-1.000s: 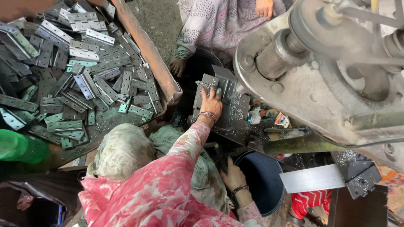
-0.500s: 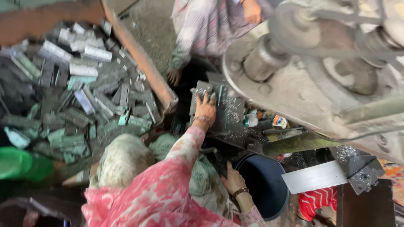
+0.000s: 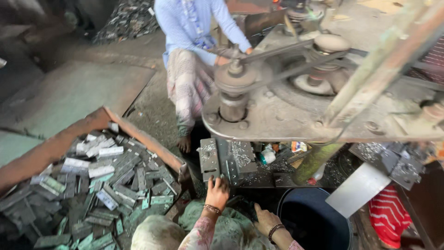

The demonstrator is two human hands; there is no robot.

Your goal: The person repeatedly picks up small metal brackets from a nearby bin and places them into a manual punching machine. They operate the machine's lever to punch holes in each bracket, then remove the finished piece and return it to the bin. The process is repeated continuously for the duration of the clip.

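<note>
While a belt-driven press machine point(image 3: 296, 106) looms over me, with a wooden tray of flat metal strips point(image 3: 99, 178) off to my left, my left hand point(image 3: 217, 192) lies spread against the perforated metal plate point(image 3: 209, 159). My right hand point(image 3: 266, 218) rests loosely open, holding nothing, beside the dark blue bucket point(image 3: 314, 220).

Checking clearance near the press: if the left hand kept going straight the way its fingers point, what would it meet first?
The left hand points up and away toward the grey metal plate just beyond its fingertips. That plate looks to be first in line; whether the fingers already touch it is unclear, since depth is hard to judge here.
</note>
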